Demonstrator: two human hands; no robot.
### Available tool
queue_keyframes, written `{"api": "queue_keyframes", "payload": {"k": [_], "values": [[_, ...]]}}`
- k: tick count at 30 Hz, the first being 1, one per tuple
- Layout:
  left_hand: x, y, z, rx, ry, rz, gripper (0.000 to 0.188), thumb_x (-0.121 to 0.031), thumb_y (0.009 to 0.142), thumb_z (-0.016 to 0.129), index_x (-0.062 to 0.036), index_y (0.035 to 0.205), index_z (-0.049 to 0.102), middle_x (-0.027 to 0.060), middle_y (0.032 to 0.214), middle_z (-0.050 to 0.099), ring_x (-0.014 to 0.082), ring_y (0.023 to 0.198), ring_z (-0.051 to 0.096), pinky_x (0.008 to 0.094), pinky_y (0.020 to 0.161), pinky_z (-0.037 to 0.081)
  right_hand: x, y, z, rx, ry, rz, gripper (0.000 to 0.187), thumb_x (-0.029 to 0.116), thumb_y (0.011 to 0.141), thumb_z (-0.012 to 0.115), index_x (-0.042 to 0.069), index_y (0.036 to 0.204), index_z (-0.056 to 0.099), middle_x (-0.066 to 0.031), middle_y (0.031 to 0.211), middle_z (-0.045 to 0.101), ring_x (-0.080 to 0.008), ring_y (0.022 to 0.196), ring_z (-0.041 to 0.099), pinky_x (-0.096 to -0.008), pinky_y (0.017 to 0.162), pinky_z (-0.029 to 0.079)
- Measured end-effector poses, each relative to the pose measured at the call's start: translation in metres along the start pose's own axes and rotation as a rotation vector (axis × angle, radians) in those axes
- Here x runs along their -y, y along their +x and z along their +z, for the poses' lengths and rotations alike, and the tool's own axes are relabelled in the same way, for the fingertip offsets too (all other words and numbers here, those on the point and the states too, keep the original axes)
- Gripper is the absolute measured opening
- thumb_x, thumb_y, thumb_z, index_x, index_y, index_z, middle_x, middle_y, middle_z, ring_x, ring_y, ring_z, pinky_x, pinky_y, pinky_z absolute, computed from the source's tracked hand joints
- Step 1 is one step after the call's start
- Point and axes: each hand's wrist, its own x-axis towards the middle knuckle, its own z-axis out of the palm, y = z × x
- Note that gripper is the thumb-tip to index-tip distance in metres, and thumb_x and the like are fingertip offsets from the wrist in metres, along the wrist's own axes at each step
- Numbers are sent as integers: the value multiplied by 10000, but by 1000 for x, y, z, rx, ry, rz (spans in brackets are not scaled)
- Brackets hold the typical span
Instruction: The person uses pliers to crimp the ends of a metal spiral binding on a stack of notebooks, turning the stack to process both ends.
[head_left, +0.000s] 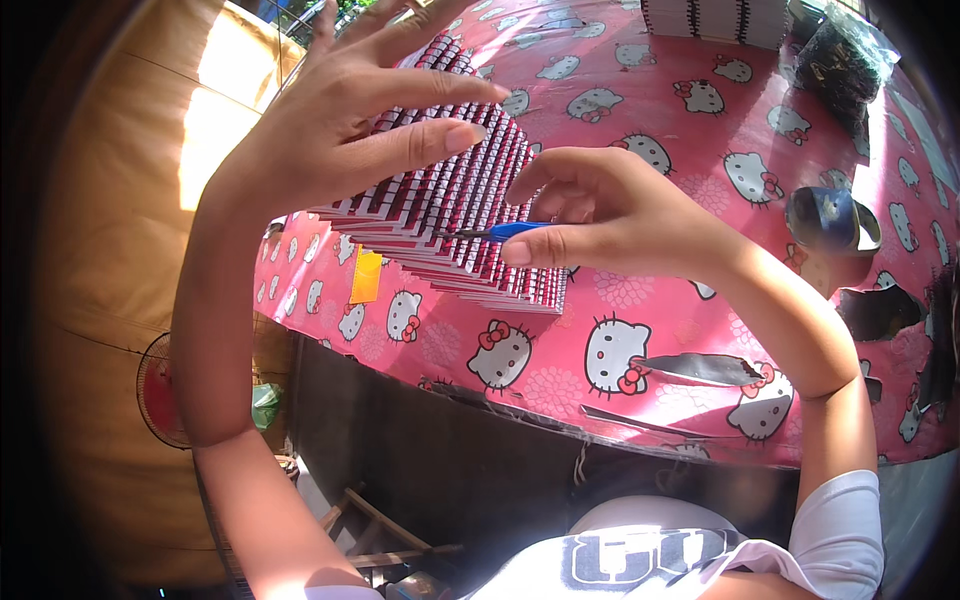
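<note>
A long block of red-and-white booklets or folded sheets lies on the table, its top covered in rows of small ridges. My left hand is spread over the far left part of the block, fingers apart and holding nothing. Whether its fingertips touch the ridges I cannot tell. My right hand is at the block's right side, thumb and fingers closed on a blue-handled tool. The tool's thin dark tip points left and reaches the ridges; its exact kind is unclear.
The pink table cover has a cat-face print and torn patches near the front edge. Spiral-bound books stand at the back. A dark plastic bag and a dark blue round object are at the right. A yellow slip hangs beside the block.
</note>
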Motion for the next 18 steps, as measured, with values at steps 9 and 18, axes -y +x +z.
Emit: {"api": "queue_keyframes", "payload": {"k": [9, 18], "values": [[-45, -11, -10, 341, 131, 44, 548, -107, 512, 830, -191, 1044, 725, -35, 1339, 578, 287, 1389, 355, 632, 1147, 144, -9, -13, -3, -194, -481, -397, 409, 304, 747, 773, 35, 1008, 609, -145, 937, 612, -349, 923, 603, -440, 798, 475], [-37, -18, -4, 279, -28, 36, 429, -68, 529, 796, -127, 952, 756, -18, 1123, 693, 284, 1288, 470, 568, 1114, 275, -9, -4, 6, -262, -585, -529, 402, 272, 737, 775, 57, 1030, 604, -109, 965, 596, -317, 976, 578, -438, 862, 448]]}}
